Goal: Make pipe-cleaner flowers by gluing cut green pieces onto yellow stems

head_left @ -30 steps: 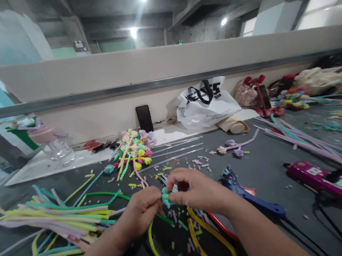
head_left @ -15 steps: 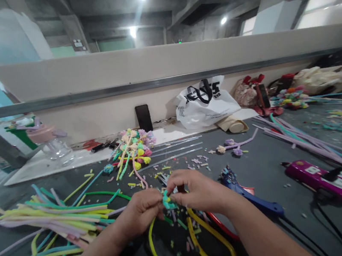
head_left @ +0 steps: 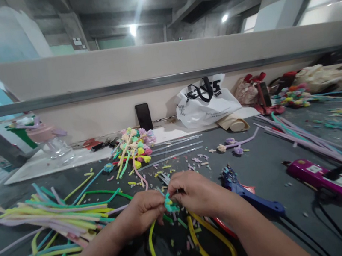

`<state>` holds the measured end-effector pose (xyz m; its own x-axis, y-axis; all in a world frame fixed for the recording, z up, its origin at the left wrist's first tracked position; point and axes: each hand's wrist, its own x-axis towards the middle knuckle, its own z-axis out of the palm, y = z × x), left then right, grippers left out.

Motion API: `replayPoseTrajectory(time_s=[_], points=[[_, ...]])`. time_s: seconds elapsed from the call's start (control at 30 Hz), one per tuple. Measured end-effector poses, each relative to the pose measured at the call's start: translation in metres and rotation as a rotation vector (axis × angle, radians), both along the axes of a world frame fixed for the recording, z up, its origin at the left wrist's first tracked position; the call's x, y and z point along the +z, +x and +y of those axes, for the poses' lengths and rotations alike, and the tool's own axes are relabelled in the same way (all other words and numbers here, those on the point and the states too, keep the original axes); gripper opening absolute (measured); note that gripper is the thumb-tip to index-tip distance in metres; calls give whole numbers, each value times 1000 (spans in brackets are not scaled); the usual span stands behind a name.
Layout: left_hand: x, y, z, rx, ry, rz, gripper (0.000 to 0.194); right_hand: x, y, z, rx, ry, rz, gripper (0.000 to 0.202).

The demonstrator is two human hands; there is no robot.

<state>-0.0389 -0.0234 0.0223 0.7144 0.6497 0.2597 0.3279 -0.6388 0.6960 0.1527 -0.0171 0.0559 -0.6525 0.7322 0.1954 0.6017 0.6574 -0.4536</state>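
Between my two hands is a small teal flower (head_left: 171, 205) with a yellow middle, made of fuzzy pipe cleaner. My left hand (head_left: 143, 210) pinches it from the left side. The fingers of my right hand (head_left: 190, 190) are closed on its right and upper edge. A yellow-green pipe cleaner (head_left: 154, 251) hangs down below my left hand; whether it joins the flower is hidden. Under my right hand lie scissors with yellow loop handles (head_left: 231, 250), their blades partly covered by my fingers.
Loose pipe cleaners (head_left: 51, 216) are heaped at left. Finished flowers (head_left: 135, 148) lie behind my hands, near clear sticks (head_left: 174, 147). To the right are a blue glue gun (head_left: 254, 201) and a purple corded device (head_left: 324, 177). A phone (head_left: 143, 116) and white bag (head_left: 206, 103) stand behind.
My right-hand fingers have shifted slightly and closed nearer the flower, which has turned a little. My left hand has barely moved.
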Motion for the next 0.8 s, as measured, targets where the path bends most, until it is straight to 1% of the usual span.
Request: replayPoseTrajectory(time_s=[0.13, 0.23, 0.3, 0.4, 0.47, 0.57, 0.7, 0.8], points=[[1, 1, 1, -7, -91, -26, 43, -3, -3, -2, -9, 81, -82, 16], [2, 2, 1, -1, -215, -54, 44, -2, -3, -3, -28, 81, -91, 15], [1, 2, 1, 8, -319, -82, 43, 1, -3, -4, -33, 27, -41, 15], [-1, 2, 1, 21, -461, -139, 40, 5, -2, -5, -18, -68, 110, 19], [-3, 1, 0, 18, -523, -167, 39, 6, -2, -6, 7, -80, 181, 23], [-5, -1, 1, 12, -553, -176, 39, 7, -2, -6, 11, -64, 197, 21], [-7, -1, 2, 31, -541, -181, 38, 4, -4, -5, -48, -73, 181, 18], [-8, 0, 2, 30, -564, -192, 38, 3, -4, -4, -89, -95, 166, 18]])
